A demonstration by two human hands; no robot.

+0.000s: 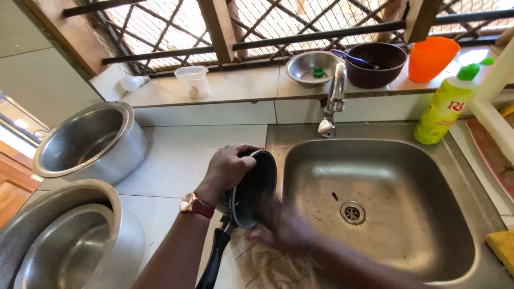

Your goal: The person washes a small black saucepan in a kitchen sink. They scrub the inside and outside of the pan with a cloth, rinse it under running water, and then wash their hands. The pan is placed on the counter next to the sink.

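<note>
White tiled worktop (176, 155) met a steel sink (375, 176). Left hand (227, 168) kept a grip on the small black pan (251, 195), tilted at the sink's edge; blurred right hand (281, 227) rubbed inside, grip unclear. Wet, the pan could slip.

The right hand (281, 227) is motion-blurred, hiding its fingers; the yellow sponge (502, 247) and nested steel pots (59, 241) are cut off by the frame's edges.

Left of the sink (396, 155): three steel pots (88, 142), one dark pan (256, 187). Behind it, on the sill: two bowls (310, 67), one orange cup (431, 56), one plastic tub (193, 80). Right: one yellow-green bottle (444, 107), one sponge (503, 247).
</note>
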